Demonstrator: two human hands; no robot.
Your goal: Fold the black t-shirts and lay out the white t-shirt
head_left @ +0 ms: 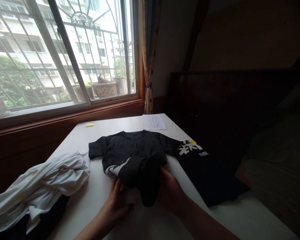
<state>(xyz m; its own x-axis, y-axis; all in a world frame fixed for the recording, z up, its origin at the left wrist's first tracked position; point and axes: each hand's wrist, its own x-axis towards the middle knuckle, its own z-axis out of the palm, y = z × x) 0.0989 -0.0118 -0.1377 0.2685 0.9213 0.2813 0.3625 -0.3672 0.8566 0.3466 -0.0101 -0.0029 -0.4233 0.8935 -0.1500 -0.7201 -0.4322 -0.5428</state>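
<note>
A black T-shirt [137, 146] lies on the white table with its neckline away from me. Its lower part is folded up and bunched toward me, and a white print shows at the left of the fold. At the lower left edge of the shirt, the fingertips of my left hand [117, 203] touch the cloth, with the thumb stretched apart from them. My right hand [172, 190] grips the right side of the bunched cloth; its fingertips are partly hidden and dark.
Crumpled white clothing [47, 176] with black cloth under it lies at the left. A black garment with white and yellow lettering [190, 146] hangs over the table's right edge. Papers [154, 122] and a small yellow item [90, 124] lie on the table [115, 125] near the window.
</note>
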